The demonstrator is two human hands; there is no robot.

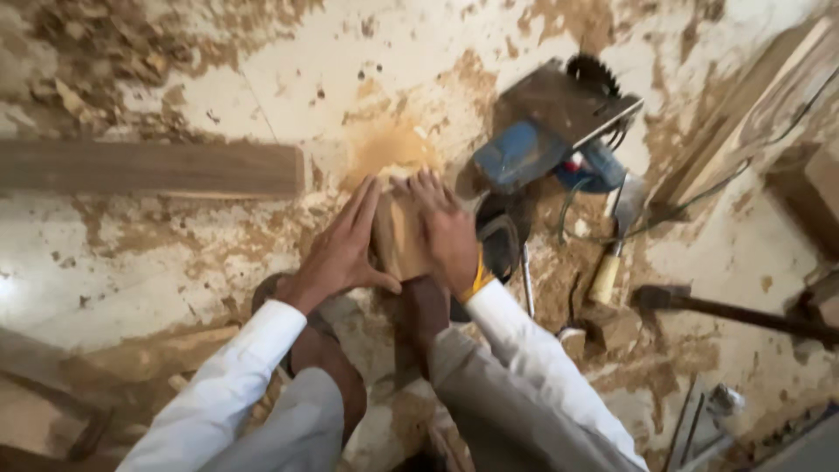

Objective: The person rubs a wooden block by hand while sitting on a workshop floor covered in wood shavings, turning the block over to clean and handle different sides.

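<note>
A small light wooden block [399,236] stands on the sawdust-covered floor, between my two hands. My left hand [343,249] presses flat against its left side, fingers straight and pointing up, thumb hooked under the block's lower edge. My right hand [446,232] lies over its right side and top, fingers together; a yellow band shows at that wrist. Both arms wear white sleeves. My bare feet sit just below the block, one partly hidden under it.
A blue circular saw [546,131] lies upside down just right of the block, its cord trailing right. A dark wooden plank [149,168] lies at left. A wooden-handled tool [612,253], a hammer [725,308] and timber [769,96] sit at right.
</note>
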